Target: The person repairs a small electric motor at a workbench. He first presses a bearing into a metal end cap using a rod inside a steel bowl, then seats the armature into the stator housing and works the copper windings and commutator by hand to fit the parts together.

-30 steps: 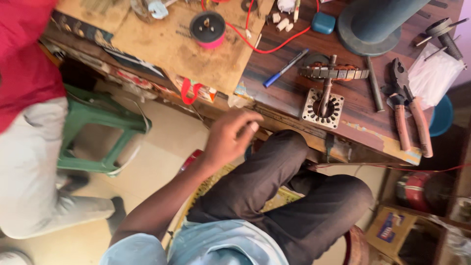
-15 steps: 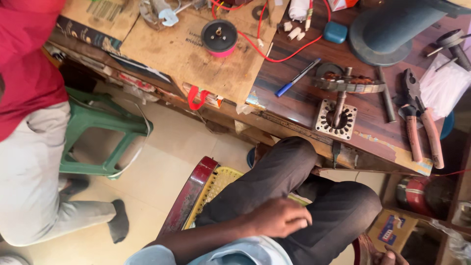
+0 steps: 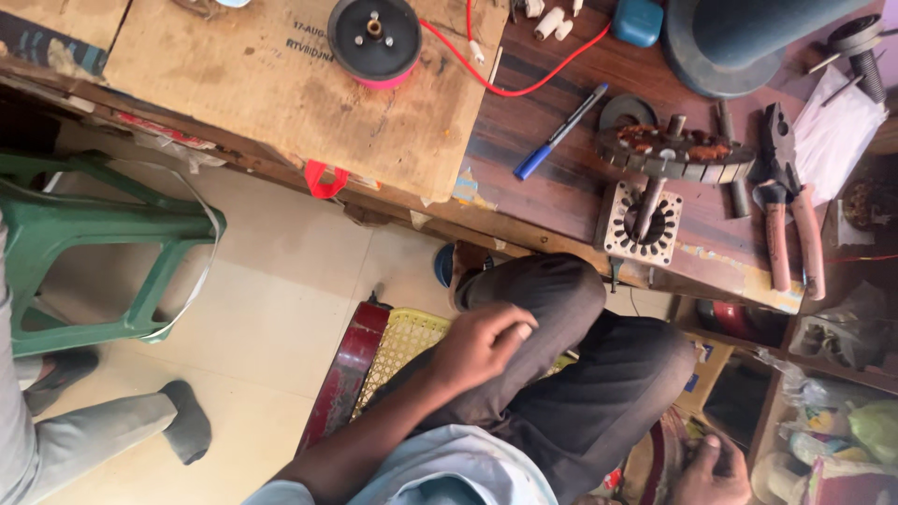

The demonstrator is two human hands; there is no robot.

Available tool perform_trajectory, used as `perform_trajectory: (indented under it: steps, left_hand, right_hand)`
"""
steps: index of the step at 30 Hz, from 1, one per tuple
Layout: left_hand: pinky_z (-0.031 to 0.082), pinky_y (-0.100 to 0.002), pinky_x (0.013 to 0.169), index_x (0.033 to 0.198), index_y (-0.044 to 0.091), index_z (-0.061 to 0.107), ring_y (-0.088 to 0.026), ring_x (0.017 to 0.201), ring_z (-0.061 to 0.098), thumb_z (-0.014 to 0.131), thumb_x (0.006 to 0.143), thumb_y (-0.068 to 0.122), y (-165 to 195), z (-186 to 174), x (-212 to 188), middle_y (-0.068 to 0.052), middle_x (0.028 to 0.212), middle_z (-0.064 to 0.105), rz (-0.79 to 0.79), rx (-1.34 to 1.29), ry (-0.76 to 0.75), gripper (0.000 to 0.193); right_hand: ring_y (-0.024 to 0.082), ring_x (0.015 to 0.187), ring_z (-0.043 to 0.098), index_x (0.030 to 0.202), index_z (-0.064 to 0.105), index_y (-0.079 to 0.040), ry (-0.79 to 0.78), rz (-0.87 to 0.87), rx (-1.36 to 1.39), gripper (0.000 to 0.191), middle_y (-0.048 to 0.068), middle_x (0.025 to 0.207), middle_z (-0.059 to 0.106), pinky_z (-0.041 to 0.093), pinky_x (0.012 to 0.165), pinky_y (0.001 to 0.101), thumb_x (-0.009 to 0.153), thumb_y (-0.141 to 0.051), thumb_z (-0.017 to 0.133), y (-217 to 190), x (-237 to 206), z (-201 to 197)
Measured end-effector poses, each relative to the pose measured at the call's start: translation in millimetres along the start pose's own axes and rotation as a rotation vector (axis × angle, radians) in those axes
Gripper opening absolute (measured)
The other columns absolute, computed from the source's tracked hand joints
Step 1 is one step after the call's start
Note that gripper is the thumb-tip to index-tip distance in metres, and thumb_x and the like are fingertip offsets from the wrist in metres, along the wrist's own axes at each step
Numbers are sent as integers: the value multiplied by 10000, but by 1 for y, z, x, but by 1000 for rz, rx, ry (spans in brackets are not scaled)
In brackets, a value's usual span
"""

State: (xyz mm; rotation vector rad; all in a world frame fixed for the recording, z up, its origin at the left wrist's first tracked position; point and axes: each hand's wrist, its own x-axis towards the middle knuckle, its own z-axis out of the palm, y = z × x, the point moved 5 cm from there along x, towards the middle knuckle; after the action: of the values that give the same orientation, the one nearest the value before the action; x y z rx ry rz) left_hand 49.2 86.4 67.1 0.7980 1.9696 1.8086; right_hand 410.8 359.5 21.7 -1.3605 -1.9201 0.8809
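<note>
Roughly, line by line:

Left hand [image 3: 482,344]: rests on the person's own left thigh, over dark trousers [image 3: 599,374]; the fingers [image 3: 513,329] are loosely curled and hold nothing.

Right hand [image 3: 713,472]: low at the bottom edge, only partly in view; the fingers seem bent, but whether they grip anything cannot be told.

Nearest thing to the left hand: a yellow woven seat [image 3: 404,344], just beside the wrist and below the thigh, not touched by the fingers.

Motor stator plate [image 3: 642,224]: a square pale plate with a toothed round hole, lying on the wooden bench [image 3: 552,187] near its front edge, well apart from both hands, above the knee.

Rotor with shaft [image 3: 672,150]: round, with copper windings, just behind the plate, its shaft leaning down onto it.

Pliers [image 3: 789,220]: reddish handles, to the right of the plate on the bench.

Blue pen [image 3: 558,133]: lies slantwise left of the rotor.

Black wheel [image 3: 374,39]: sits on a sheet of cardboard [image 3: 253,84], with a red wire [image 3: 524,86] curving past.

Green stool [image 3: 94,252]: stands on the tiled floor at left, beside another person's leg in a dark sock [image 3: 182,421].
</note>
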Motion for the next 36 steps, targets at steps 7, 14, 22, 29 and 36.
perform_trajectory:
  steps: [7, 14, 22, 29, 36]
  left_hand:
    - [573, -254, 687, 1050, 41, 704, -102, 770, 718, 653, 996, 107, -34, -5, 8, -46, 831, 724, -318, -260, 126, 99]
    - [542, -230, 669, 1082, 46, 700, -68, 753, 676, 654, 1010, 118, -27, 10, -10, -22, 806, 704, -336, -323, -9, 112]
    - [541, -233, 669, 1080, 41, 693, -96, 749, 709, 649, 1015, 109, -7, 12, -12, -48, 849, 717, -198, -205, -31, 104]
    - [555, -251, 669, 1050, 28, 691, -124, 781, 738, 651, 1003, 103, -1, 23, -11, -64, 915, 740, -197, -169, -148, 97]
    - [565, -294, 718, 1080, 38, 691, -181, 799, 718, 650, 1001, 43, 47, -18, 11, -76, 916, 711, 39, 23, -105, 89]
  right_hand:
    - [335, 916, 702, 1126, 726, 3, -37, -223, -588, 149, 209, 958, 724, 541, 869, 406, 1086, -135, 686, -26, 1, -2]
    - [399, 937, 685, 1095, 706, 32, -37, -271, -583, 103, 234, 994, 708, 522, 912, 465, 1059, -53, 661, -50, -15, 3]
    - [324, 961, 726, 1131, 716, 49, -50, -251, -458, 106, 218, 1008, 723, 547, 879, 399, 1086, -14, 643, -74, -19, 14]
    - [240, 867, 727, 1165, 713, 49, -24, -129, -314, 138, 192, 952, 728, 537, 801, 347, 1081, -38, 646, -75, -19, 18]
    - [225, 836, 654, 1127, 715, 71, -69, -82, -325, 116, 196, 930, 709, 512, 798, 353, 1104, -33, 672, -63, -21, 12]
